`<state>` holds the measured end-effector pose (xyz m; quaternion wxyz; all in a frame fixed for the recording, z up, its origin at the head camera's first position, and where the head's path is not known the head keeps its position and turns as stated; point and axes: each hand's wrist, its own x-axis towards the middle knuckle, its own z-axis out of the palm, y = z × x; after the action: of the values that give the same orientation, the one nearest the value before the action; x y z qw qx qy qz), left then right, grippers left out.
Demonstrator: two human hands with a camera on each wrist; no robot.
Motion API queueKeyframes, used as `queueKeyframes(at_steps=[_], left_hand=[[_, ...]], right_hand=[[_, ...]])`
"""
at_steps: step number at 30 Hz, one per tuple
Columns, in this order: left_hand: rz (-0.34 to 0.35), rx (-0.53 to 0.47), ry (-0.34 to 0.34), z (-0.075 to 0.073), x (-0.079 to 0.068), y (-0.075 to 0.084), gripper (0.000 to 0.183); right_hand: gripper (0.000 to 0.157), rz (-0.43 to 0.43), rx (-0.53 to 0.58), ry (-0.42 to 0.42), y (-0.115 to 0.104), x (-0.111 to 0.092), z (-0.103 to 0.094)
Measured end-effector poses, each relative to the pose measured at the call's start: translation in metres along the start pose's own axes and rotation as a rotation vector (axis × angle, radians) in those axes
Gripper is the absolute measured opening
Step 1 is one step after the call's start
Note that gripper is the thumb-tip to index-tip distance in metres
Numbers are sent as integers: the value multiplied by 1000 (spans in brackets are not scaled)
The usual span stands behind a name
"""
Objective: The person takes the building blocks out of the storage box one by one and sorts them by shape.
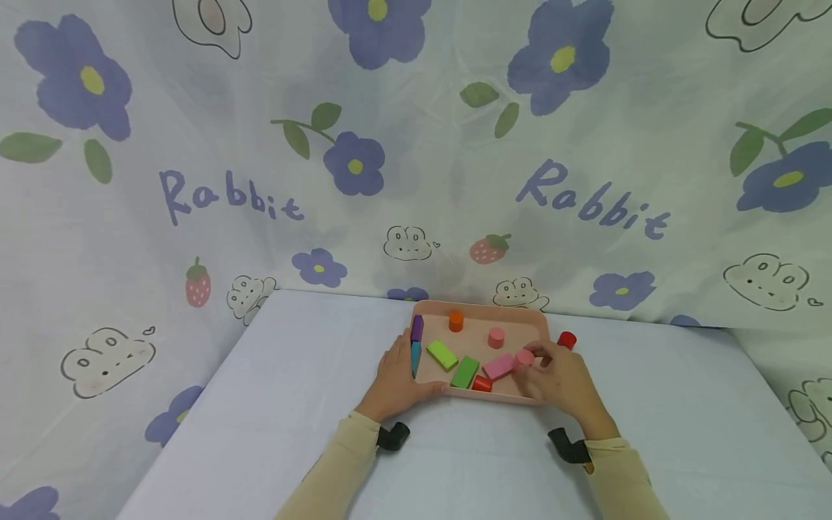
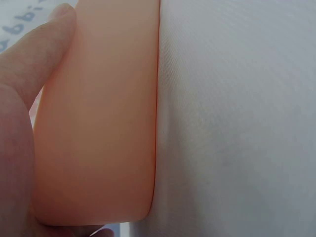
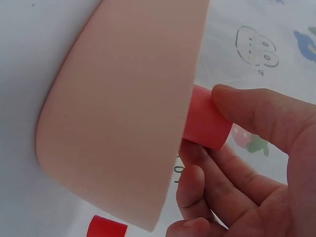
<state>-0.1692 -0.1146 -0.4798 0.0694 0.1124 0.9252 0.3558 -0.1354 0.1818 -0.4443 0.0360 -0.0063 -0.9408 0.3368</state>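
A shallow peach tray (image 1: pixel 481 312) holds several coloured blocks. My left hand (image 1: pixel 398 379) grips its near left corner, thumb along the front wall and fingers on the left side. In the left wrist view the thumb lies on the tray's wall (image 2: pixel 98 113). Over the tray's right part, my right hand (image 1: pixel 562 379) pinches a pink cylinder block (image 3: pixel 210 117) between thumb and fingertips, at rim height. Just left of it lies a pink rectangular block (image 1: pixel 498 366). Another pink cylinder (image 1: pixel 496 337) stands farther back in the tray.
Inside the tray are an orange cylinder (image 1: pixel 456 321), purple block (image 1: pixel 417 328), blue block (image 1: pixel 416 358), lime block (image 1: pixel 442 355), green block (image 1: pixel 464 373) and red block (image 1: pixel 482 383). A red cylinder (image 1: pixel 568 339) sits outside, on the white table (image 1: pixel 689 404). A printed curtain hangs behind.
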Motion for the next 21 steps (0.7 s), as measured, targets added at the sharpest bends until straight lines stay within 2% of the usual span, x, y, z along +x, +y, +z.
queueKeyframes(at_steps=[8,21], left_hand=[[-5,-7,-7,-1,0,2,127],[-4,-12,-8,-2,0,4,127]], right_hand=[[34,-20,55,51,3,-1,-7],[38,-84,35,151,13,1,-11]])
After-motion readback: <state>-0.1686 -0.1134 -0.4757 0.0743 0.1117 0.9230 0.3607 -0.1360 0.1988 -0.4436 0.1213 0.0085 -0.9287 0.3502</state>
